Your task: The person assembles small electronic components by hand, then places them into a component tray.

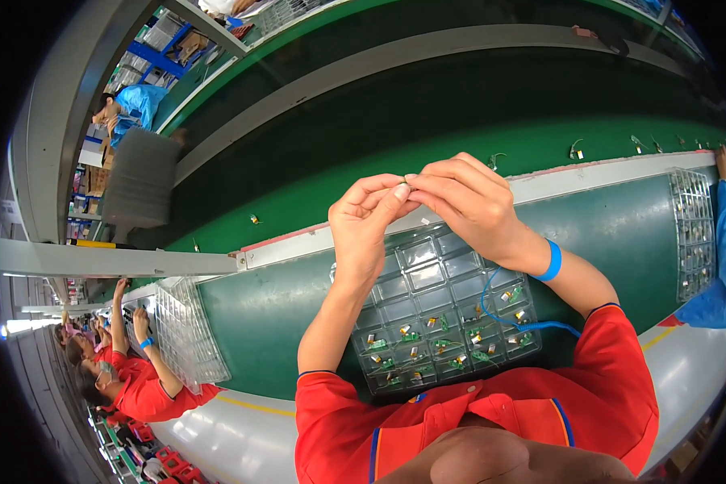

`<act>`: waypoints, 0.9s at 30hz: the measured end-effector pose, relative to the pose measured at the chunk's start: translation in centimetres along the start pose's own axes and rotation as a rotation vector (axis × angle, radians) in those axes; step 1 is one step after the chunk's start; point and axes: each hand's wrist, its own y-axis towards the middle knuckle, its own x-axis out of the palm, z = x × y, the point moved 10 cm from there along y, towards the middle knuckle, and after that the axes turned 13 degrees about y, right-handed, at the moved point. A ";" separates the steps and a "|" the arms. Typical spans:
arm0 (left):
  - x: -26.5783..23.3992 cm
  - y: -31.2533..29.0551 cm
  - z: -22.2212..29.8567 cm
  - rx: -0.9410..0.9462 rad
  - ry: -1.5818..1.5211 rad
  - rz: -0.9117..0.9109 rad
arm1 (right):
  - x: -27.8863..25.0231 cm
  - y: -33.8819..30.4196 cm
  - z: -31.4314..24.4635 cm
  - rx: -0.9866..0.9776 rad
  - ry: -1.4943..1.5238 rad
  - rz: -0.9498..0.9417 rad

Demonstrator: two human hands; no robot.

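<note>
My left hand (360, 227) and my right hand (474, 202) meet above the light edge strip of the bench, fingertips pinched together. Between them is something too small and covered to name. A blue wrist strap (550, 260) circles my right wrist, and its coiled blue cord (532, 326) runs over the tray toward my body. Below my hands lies a clear plastic tray (424, 277) with many compartments. Small green circuit boards (444, 345) with wires and white-and-yellow parts sit in its nearer compartments. A small white piece (425, 221) shows just under my fingers.
Beyond the edge strip (290, 242) runs a green conveyor belt (315, 194) with several small boards (575, 150) spread along it. Other clear trays stand left (187, 331) and right (692, 234). Co-workers sit on both sides; a grey metal post (121, 260) crosses at left.
</note>
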 end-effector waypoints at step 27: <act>-6.3 3.2 0.0 0.029 0.723 0.196 | 0.0 -1.4 9.6 0.502 0.049 -0.353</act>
